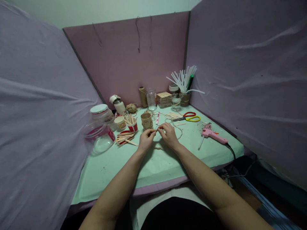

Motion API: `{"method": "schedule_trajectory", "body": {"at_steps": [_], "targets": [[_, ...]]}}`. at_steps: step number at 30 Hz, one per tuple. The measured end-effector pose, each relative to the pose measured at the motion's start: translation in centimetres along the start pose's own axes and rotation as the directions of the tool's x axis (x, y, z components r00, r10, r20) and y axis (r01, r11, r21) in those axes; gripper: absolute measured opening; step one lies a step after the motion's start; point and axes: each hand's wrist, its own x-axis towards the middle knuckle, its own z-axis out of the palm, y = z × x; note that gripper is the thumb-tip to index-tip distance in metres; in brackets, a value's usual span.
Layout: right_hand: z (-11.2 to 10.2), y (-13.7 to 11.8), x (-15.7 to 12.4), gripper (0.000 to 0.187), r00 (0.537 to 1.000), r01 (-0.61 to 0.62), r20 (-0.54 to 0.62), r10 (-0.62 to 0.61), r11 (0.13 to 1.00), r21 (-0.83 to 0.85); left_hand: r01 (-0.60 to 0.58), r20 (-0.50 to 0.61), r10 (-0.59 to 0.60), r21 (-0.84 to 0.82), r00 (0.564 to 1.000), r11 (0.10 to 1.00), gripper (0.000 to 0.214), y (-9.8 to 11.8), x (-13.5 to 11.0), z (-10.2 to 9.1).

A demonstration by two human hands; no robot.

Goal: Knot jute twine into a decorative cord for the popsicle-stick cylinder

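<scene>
Left hand: your left hand [146, 139] comes in from the near edge with the forearm angled toward mid-table. The fingers are curled, and thumb and forefinger are pinched shut on the left end of a thin pale strand [156, 129].
Right hand: your right hand [169, 134] comes in from the near right, knuckles up, with its fingertips closed on the strand's right end. The two hands almost meet.
Strand place: you hold it just above the green table [107, 172] at mid-table, just on the near side of the twine-wrapped cup [146, 120]. You cannot tell whether it is twine or a thin stick.
Strand axis: its long axis runs left to right, roughly level, from one pinch to the other.
Counts: one strand is in your hands. On the table there are one wrapped cup, one pair of scissors [190, 117], one pink glue gun [213, 135], one ball of twine [131, 108] and two clear glasses [151, 99] at the far wall.
Left side: flat wooden sticks [124, 139] lie fanned out. A clear jar [99, 139] lies on its side beside them.
</scene>
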Motion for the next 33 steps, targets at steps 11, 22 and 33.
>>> {"method": "schedule_trajectory", "body": {"at_steps": [11, 22, 33], "targets": [[0.1, 0.9, 0.5, 0.022, 0.941, -0.338, 0.166, 0.296, 0.869, 0.362, 0.156, 0.144, -0.135, -0.145, 0.980, 0.977, 0.025, 0.6, 0.0, 0.2], [0.6, 1.5, 0.4, 0.021, 0.935, -0.355, 0.138, 0.327, 0.850, 0.389, 0.257, 0.172, -0.220, -0.238, 0.960, 0.937, 0.038, 0.4, 0.0, 0.4], [0.6, 1.5, 0.5, 0.018, 0.955, -0.286, 0.090, 0.281, 0.808, 0.515, 0.261, 0.192, -0.221, -0.215, 0.956, 0.941, 0.029, 0.7, -0.2, 0.4]]}}
